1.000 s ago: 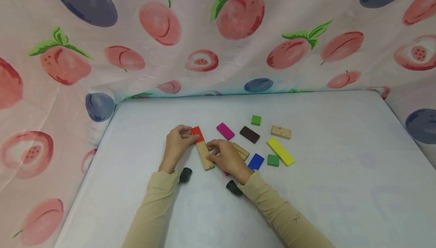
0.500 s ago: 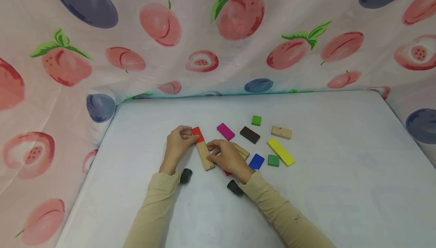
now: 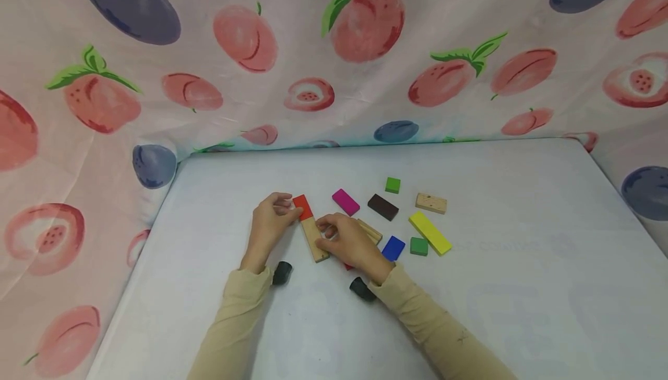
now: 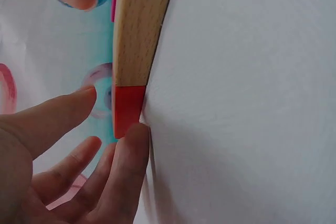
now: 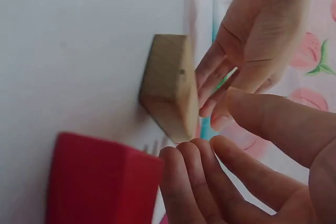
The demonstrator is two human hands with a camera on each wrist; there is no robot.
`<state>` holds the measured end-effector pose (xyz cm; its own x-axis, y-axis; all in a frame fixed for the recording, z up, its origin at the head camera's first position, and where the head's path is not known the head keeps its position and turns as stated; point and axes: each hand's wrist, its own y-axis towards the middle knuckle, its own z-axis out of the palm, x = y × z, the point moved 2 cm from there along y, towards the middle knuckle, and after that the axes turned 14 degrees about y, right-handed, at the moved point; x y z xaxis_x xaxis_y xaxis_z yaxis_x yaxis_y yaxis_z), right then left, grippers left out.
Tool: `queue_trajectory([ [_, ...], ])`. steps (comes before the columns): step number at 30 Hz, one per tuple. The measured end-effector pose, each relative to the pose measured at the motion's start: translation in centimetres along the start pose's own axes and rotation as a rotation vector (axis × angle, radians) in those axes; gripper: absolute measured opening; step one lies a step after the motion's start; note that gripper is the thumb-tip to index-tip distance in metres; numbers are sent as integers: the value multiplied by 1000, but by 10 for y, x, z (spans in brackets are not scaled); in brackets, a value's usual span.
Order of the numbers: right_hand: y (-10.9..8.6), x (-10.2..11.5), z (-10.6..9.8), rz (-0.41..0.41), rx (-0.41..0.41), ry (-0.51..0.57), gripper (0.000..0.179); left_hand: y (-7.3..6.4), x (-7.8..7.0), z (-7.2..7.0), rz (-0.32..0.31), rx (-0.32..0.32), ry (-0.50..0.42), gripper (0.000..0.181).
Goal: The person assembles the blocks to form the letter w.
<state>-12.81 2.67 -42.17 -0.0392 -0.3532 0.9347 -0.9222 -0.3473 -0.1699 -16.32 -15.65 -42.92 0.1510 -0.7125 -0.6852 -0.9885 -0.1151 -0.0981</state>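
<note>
Both gripping nothing, fingers loosely parted, my left hand (image 3: 268, 223) borders the red block (image 3: 304, 203), left of the magenta block (image 3: 345, 202), and my right hand (image 3: 348, 241) the plain block (image 3: 311, 236) abutting its near side; an uneven nudge could knock the pair askew.

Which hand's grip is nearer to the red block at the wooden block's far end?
Left. The left-hand grip is at the red block's left edge. The right-hand grip is farther off, beside the wooden block's right edge, closer to the person.
</note>
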Motion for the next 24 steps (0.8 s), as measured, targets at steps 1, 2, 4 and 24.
queue_trajectory([
  [1,-1,1,0,-7,2,-3,36,-1,0,-1,1,-2,-3,40],
  [2,-2,2,-1,-14,4,-6,37,-2,0,-1,4,-4,-5,40],
  [4,-4,3,-2,-25,8,-15,38,-3,0,-2,11,-6,-4,41],
  [24,-33,8,-18,-114,19,-127,35,-24,-10,-7,190,-20,89,36],
])
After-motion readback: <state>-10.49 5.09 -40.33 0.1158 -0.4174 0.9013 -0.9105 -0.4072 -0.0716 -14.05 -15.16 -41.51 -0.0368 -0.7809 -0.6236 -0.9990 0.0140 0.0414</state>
